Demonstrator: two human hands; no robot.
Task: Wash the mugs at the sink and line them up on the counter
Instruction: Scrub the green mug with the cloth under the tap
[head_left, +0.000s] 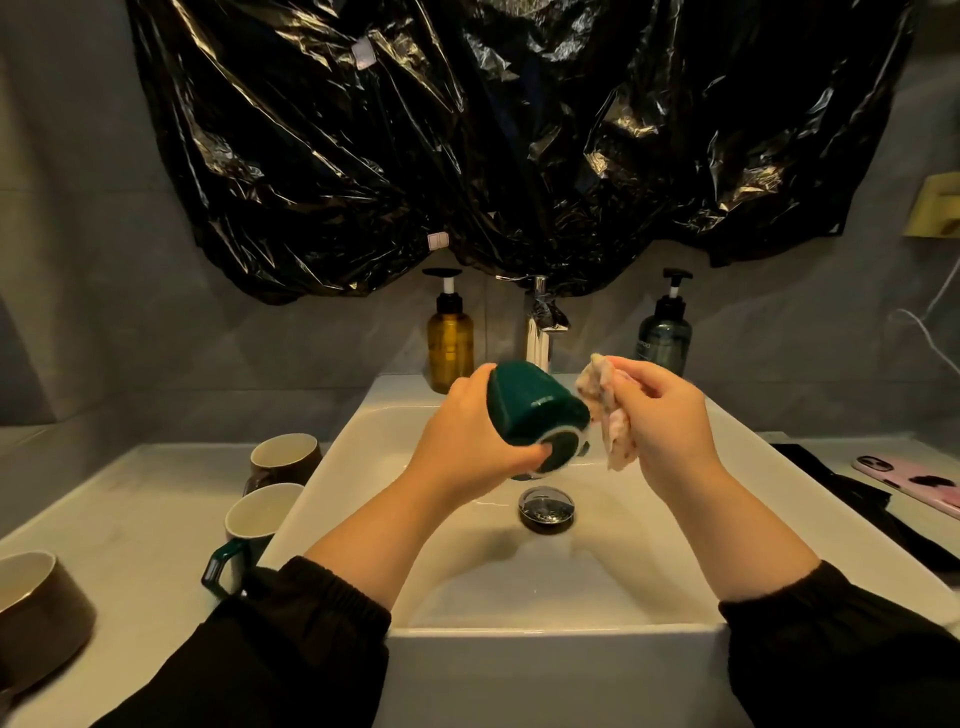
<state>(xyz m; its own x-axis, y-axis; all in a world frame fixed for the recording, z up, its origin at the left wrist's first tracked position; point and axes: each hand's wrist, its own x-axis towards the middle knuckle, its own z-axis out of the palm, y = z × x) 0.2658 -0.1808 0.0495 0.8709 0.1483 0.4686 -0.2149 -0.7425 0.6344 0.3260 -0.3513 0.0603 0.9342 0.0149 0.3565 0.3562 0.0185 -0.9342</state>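
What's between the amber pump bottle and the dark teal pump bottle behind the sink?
Head view: the chrome faucet, between the amber pump bottle and the dark teal pump bottle.

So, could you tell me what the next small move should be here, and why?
Probably bring the cloth in the right hand onto the green mug and wipe its base. The left hand holds the mug tilted over the sink, base showing, with the cloth right beside it.
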